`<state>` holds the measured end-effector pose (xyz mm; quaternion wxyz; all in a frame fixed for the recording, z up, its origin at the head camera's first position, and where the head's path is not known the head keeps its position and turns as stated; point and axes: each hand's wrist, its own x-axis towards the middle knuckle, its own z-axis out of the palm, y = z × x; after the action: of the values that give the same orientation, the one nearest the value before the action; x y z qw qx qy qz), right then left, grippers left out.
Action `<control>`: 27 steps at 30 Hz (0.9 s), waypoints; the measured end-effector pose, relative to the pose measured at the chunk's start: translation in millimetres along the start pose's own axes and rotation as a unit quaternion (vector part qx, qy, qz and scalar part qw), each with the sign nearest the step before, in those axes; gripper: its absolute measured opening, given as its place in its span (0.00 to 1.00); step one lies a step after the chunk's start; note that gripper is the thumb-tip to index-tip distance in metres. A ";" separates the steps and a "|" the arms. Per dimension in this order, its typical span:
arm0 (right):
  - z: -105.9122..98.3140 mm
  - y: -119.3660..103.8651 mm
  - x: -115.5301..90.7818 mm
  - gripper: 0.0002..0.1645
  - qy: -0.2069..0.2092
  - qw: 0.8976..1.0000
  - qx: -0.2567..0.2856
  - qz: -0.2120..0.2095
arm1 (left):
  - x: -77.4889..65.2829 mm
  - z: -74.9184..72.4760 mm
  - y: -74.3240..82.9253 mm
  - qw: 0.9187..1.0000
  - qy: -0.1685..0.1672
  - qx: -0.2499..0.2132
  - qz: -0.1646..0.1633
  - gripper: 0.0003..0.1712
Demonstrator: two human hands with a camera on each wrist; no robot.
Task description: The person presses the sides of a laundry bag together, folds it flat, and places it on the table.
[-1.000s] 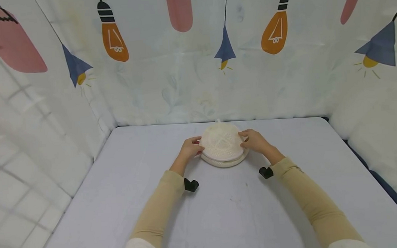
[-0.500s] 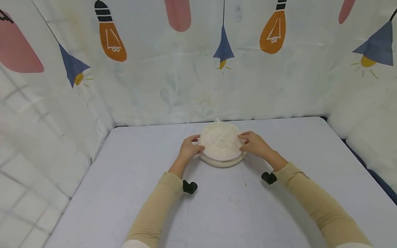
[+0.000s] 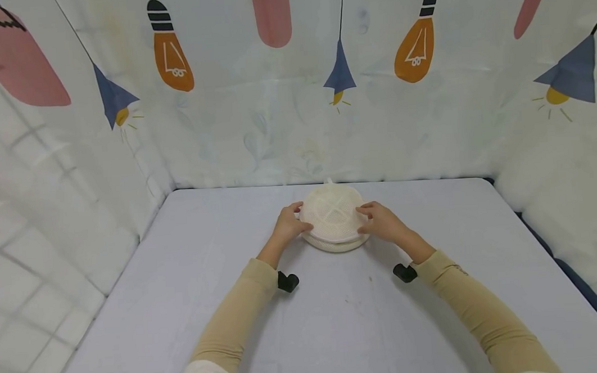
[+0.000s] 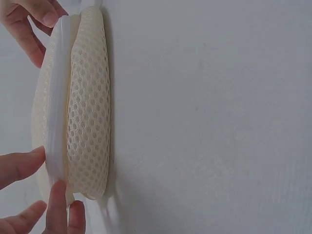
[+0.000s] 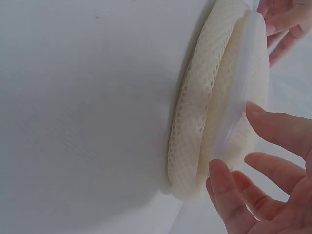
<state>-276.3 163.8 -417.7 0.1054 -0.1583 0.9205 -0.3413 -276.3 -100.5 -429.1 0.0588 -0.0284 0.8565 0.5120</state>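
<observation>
A round cream mesh laundry bag (image 3: 332, 213) lies at the far middle of the table. Its upper part is a low dome with crossed seams and a white band round the edge; a thicker honeycomb-mesh layer (image 4: 90, 112) sits beneath. My left hand (image 3: 287, 223) grips the bag's left side, thumb on the near edge and fingertips at the white band (image 4: 57, 102). My right hand (image 3: 381, 222) holds the opposite side, its thumb and index fingertip at the band in the right wrist view. Some of its other fingers are bent beside the rim.
The bag rests on a white-covered table (image 3: 326, 320), near its back edge. Behind hangs a pale curtain (image 3: 215, 134) printed with bulbs and lamps. Black wrist devices (image 3: 287, 281) sit at both cuffs. A small loop (image 3: 328, 181) stands at the bag's back.
Both hands have shifted slightly, their thumbs sliding a little inward over the bag's near edge. The bag stays practically in the same place.
</observation>
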 end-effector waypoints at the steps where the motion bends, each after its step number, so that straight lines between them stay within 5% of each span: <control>1: 0.6 -0.5 0.1 0.40 -0.003 1.000 -0.005 -0.001 | 0.5 0.5 0.0 1.000 0.000 0.005 -0.001 0.44; 8: 4.9 -1.4 1.9 0.40 -0.014 0.996 -0.088 -0.018 | 3.4 3.2 -0.8 0.999 -0.009 0.037 -0.005 0.44; 27: 15.6 -12.4 6.5 0.41 -0.022 0.985 -0.171 -0.008 | 6.5 4.7 -3.4 0.997 -0.011 0.078 0.005 0.43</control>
<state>-274.8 143.3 -421.6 0.0940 -0.1888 0.9615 -0.1760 -282.0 -97.9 -435.1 0.0678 -0.0136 0.8935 0.4438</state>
